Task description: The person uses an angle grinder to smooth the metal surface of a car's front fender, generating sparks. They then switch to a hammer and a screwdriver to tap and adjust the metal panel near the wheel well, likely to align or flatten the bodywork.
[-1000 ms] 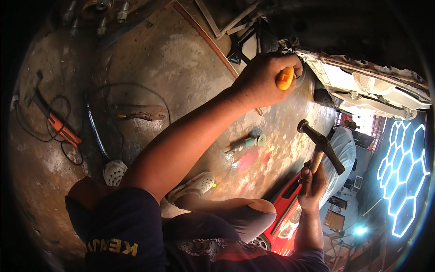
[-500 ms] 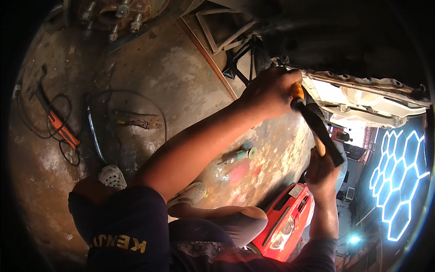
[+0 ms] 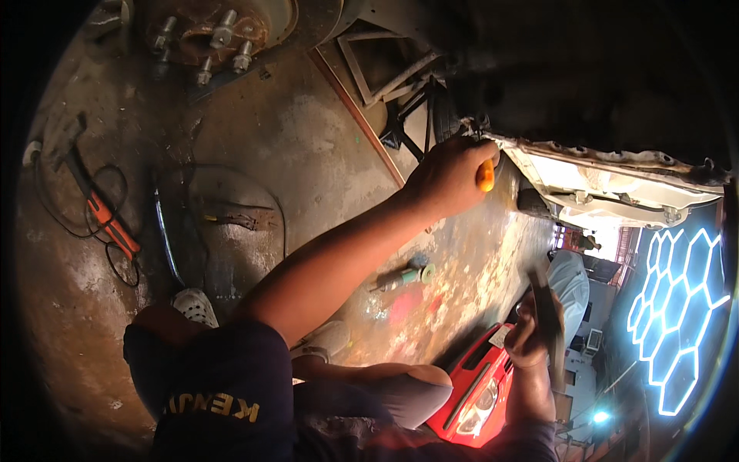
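My left hand (image 3: 453, 175) is closed around an orange-handled hand tool (image 3: 485, 175), held against the rusty, ragged edge of a car body panel (image 3: 608, 158). Its working end is hidden behind the fingers, so its exact kind does not show. Lower and to the right, my right hand (image 3: 526, 339) grips a hammer (image 3: 548, 316). The hammer's dark head is smeared by motion and stands well apart from the orange handle.
A wheel hub with studs (image 3: 208, 38) is at the upper left. On the floor lie another hammer (image 3: 112, 223) with a red-orange handle, a cable (image 3: 282, 223) and a teal angle grinder (image 3: 404, 277). Metal frames (image 3: 362, 69) stand behind, a red car (image 3: 473, 393) below right.
The hammer has swung down and away from the orange handle, my right hand lowering with it. My left hand has shifted slightly left and down in view, still holding the tool.
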`<state>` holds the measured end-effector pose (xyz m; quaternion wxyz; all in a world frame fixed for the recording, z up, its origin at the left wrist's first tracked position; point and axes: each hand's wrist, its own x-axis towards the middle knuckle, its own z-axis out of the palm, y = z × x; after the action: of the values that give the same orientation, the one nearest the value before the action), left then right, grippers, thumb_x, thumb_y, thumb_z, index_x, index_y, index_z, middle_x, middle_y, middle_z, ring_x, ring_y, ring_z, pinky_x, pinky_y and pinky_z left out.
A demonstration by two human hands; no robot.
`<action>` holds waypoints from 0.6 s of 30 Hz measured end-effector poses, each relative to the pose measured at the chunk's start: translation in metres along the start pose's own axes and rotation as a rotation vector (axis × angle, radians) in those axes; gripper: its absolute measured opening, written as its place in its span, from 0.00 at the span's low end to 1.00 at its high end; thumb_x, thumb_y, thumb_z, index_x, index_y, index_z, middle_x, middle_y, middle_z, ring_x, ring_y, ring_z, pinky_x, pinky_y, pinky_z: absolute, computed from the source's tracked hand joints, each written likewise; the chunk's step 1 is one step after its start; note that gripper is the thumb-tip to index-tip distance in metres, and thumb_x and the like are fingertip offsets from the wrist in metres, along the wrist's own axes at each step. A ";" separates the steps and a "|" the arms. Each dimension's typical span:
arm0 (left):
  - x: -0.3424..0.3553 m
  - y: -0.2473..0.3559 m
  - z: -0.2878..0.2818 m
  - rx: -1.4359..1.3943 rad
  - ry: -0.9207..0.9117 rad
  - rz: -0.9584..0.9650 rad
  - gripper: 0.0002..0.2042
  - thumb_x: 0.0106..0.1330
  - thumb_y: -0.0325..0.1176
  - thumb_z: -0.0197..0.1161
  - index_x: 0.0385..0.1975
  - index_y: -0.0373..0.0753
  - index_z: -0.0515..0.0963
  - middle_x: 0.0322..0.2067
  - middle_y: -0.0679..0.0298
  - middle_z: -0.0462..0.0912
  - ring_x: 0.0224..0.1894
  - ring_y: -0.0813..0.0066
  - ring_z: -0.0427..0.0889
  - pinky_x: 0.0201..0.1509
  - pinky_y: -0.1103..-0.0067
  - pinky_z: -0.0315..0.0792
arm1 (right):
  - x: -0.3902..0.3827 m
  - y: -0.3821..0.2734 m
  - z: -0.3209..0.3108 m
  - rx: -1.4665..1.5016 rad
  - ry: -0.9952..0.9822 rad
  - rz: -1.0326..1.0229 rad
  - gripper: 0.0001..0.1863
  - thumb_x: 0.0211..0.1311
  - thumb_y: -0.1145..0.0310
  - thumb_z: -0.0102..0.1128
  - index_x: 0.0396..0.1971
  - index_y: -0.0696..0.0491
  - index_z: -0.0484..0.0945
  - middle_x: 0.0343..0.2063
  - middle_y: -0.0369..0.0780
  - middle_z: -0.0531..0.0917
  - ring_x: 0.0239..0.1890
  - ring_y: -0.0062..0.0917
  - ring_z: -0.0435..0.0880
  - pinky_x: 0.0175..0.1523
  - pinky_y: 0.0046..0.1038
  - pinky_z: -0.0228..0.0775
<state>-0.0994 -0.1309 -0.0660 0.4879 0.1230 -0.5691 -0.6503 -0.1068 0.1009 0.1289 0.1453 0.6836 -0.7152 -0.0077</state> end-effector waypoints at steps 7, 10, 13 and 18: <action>0.022 -0.049 -0.087 -0.939 -0.016 -0.514 0.09 0.63 0.24 0.61 0.43 0.37 0.80 0.27 0.72 0.75 0.24 0.84 0.70 0.34 0.78 0.75 | -0.080 0.011 0.035 0.468 0.014 0.627 0.17 0.83 0.54 0.53 0.42 0.55 0.72 0.24 0.30 0.72 0.22 0.11 0.69 0.27 0.18 0.61; 0.038 -0.053 -0.117 -0.993 -0.013 -0.386 0.07 0.65 0.32 0.61 0.38 0.38 0.81 0.21 0.73 0.73 0.21 0.84 0.69 0.33 0.79 0.74 | -0.100 -0.005 0.044 0.492 -0.070 0.775 0.18 0.82 0.53 0.56 0.42 0.56 0.72 0.24 0.30 0.72 0.23 0.11 0.69 0.28 0.18 0.61; 0.034 -0.021 -0.097 -0.827 -0.129 -0.401 0.08 0.69 0.34 0.61 0.40 0.37 0.81 0.20 0.72 0.70 0.22 0.81 0.67 0.38 0.75 0.72 | -0.105 -0.018 0.057 0.591 -0.120 0.874 0.17 0.82 0.54 0.57 0.44 0.55 0.74 0.25 0.28 0.72 0.23 0.11 0.68 0.28 0.17 0.61; 0.024 -0.006 -0.083 -0.585 -0.129 -0.317 0.10 0.72 0.41 0.63 0.41 0.41 0.84 0.21 0.72 0.74 0.25 0.81 0.75 0.34 0.81 0.73 | -0.104 -0.026 0.063 0.535 -0.260 0.857 0.16 0.82 0.55 0.57 0.44 0.54 0.75 0.26 0.28 0.73 0.25 0.10 0.68 0.29 0.18 0.61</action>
<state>-0.0549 -0.2020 -0.0882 0.3582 0.0234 -0.3618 -0.8604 -0.0930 0.1894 0.0426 -0.1343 0.3363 -0.9199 0.1504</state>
